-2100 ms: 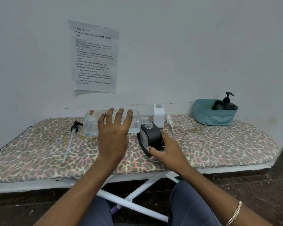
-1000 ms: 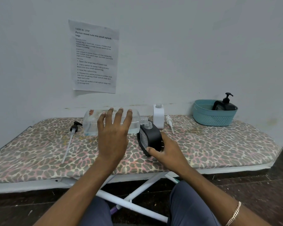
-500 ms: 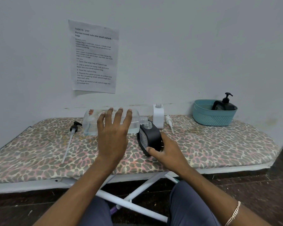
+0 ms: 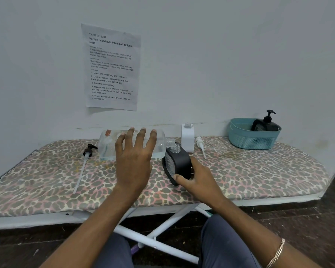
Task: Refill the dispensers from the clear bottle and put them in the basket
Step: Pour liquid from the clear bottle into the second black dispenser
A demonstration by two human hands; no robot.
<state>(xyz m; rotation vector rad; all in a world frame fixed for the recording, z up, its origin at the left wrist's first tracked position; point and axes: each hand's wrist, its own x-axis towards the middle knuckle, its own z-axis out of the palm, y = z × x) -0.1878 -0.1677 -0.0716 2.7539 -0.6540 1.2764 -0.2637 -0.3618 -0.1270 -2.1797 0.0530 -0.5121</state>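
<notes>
Now my left hand [image 4: 133, 165] holds the clear bottle [image 4: 108, 144] on its side, with my fingers laid over the top. I cannot see my thumb. My right hand [image 4: 199, 178] grips the black dispenser [image 4: 179, 163] near the middle of the ironing board [image 4: 259, 171], thumb on the front and fingers round the back. The dispenser leans toward the bottle, and the bottle's mouth is just above its open neck.

I think I am pouring. Only a little liquid lies low in the bottle. I should lift its back end slowly, so a thin stream runs out and nothing splashes on the cover. The neck is small, so the two mouths must be close and lined up. I should hold the dispenser firmly so it does not slip.

The black pump [image 4: 87, 151] lies by the far left edge. The white dispenser [image 4: 187, 138] stands open at the far edge, with its white pump [image 4: 200, 144] beside it. The basket [image 4: 253, 140] sits at the far right corner with a capped dispenser [image 4: 267, 124] inside.
</notes>
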